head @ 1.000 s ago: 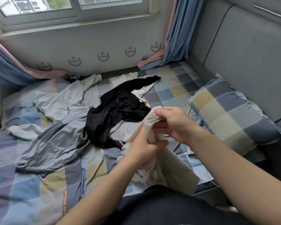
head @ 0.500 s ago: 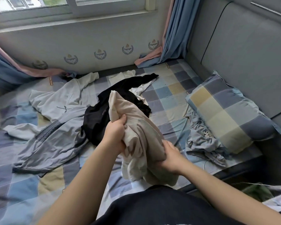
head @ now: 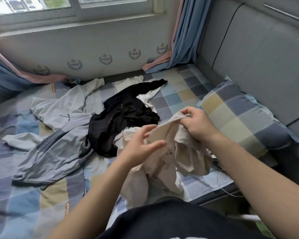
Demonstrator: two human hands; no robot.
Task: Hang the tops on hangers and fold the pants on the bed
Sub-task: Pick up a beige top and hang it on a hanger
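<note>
A crumpled beige garment [head: 164, 161] hangs over the near edge of the checked bed [head: 24, 200]. My right hand [head: 195, 125] pinches its upper edge and lifts it. My left hand [head: 141, 144] hovers just left of that edge with fingers spread and holds nothing. Behind them a black garment [head: 123, 118] lies in a heap on a white one [head: 147, 99]. A light grey top [head: 59, 114] and a grey-blue garment [head: 50, 157] are spread on the left of the bed. No hanger is in view.
A checked pillow [head: 245, 118] leans against the grey padded headboard [head: 266, 49] on the right. Blue and pink curtains [head: 181, 37] hang at the window wall behind the bed. My dark-clothed lap [head: 171, 221] fills the bottom edge.
My left hand has let go of the beige garment and opened. My right hand moved from the garment's lower part up to its top edge and lifted it.
</note>
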